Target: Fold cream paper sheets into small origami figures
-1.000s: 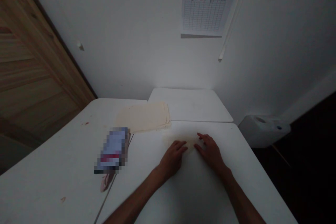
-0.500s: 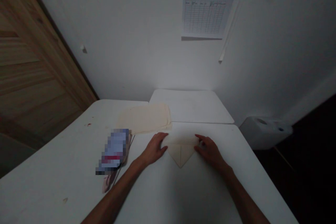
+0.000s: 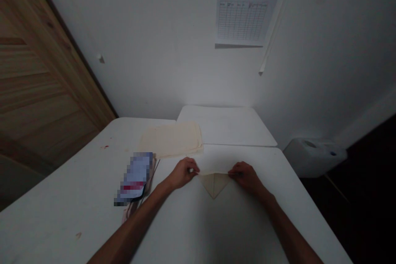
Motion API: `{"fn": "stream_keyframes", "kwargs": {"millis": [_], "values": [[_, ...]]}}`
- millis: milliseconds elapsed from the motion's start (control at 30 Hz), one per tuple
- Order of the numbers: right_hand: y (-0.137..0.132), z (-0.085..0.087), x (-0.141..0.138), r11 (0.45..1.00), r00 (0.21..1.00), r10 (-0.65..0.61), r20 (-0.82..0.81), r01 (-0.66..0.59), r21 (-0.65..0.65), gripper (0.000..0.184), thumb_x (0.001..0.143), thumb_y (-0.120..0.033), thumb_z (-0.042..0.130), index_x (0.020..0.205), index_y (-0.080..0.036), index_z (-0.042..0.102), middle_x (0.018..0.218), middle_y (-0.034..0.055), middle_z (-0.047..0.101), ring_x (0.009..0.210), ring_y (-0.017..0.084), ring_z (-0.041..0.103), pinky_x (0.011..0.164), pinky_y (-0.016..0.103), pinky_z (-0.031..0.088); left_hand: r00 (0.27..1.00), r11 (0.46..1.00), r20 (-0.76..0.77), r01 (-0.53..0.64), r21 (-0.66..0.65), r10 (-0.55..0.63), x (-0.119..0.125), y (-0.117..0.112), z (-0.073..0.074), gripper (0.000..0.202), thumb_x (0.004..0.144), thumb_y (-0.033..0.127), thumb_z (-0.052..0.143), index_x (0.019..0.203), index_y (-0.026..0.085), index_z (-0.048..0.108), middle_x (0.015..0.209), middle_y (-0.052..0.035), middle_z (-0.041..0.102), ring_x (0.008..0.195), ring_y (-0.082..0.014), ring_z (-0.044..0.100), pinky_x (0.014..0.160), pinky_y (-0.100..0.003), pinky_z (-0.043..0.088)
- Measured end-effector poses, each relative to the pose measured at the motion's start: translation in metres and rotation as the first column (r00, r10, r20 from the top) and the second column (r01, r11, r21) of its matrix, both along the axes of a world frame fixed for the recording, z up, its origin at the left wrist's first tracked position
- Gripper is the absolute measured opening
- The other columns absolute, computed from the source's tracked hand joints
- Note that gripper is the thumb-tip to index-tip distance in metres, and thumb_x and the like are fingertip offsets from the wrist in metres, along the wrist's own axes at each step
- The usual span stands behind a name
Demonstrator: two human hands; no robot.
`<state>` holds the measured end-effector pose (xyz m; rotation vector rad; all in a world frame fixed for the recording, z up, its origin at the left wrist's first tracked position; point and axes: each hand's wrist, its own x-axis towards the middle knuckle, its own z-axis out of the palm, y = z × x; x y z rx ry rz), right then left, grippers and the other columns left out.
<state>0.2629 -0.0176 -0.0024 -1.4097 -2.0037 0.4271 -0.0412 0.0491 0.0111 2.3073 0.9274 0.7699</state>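
A small cream cloth (image 3: 214, 183), folded into a triangle with its point toward me, lies on the white table (image 3: 216, 231). My left hand (image 3: 182, 172) pinches the cloth's left upper corner with curled fingers. My right hand (image 3: 246, 175) pinches the right upper corner the same way. The top edge of the cloth is stretched between the two hands.
A stack of cream cloths (image 3: 171, 139) lies behind my left hand. A blurred-out flat object (image 3: 134, 178) sits to the left over something pink. A second white table (image 3: 227, 124) stands against the wall, a wooden door (image 3: 34, 86) at left, a white bin (image 3: 314, 154) at right.
My hands moved apart from the middle of the cloth to its two upper corners. Their fingers went from lying flat to pinching. The folded triangle now shows between them.
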Motion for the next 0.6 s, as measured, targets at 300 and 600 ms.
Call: {"fn": "stream_keyframes", "kwargs": {"millis": [300, 600], "values": [[-0.007, -0.002, -0.002, 0.99, 0.981, -0.027, 0.192, -0.001, 0.141, 0.022, 0.081, -0.011, 0.058, 0.087, -0.025, 0.074, 0.088, 0.0037, 0.068, 0.082, 0.018, 0.06, 0.077, 0.032, 0.046, 0.996, 0.989, -0.084, 0.042, 0.145, -0.031, -0.002, -0.008, 0.007, 0.011, 0.081, 0.014, 0.06, 0.078, 0.018, 0.069, 0.079, -0.0032, 0.063, 0.082, -0.0165, 0.055, 0.076, -0.029, 0.043], [-0.016, 0.006, -0.004, 0.975, 0.944, -0.002, 0.331, -0.072, 0.21, 0.021, 0.088, -0.015, 0.055, 0.095, -0.025, 0.072, 0.089, 0.004, 0.068, 0.082, 0.017, 0.058, 0.076, 0.03, 0.046, 0.91, 0.914, -0.412, 0.199, 0.353, -0.039, 0.001, -0.016, 0.018, 0.018, 0.088, 0.01, 0.048, 0.077, 0.016, 0.062, 0.083, -0.0073, 0.059, 0.087, -0.0205, 0.052, 0.079, -0.033, 0.042]]}}
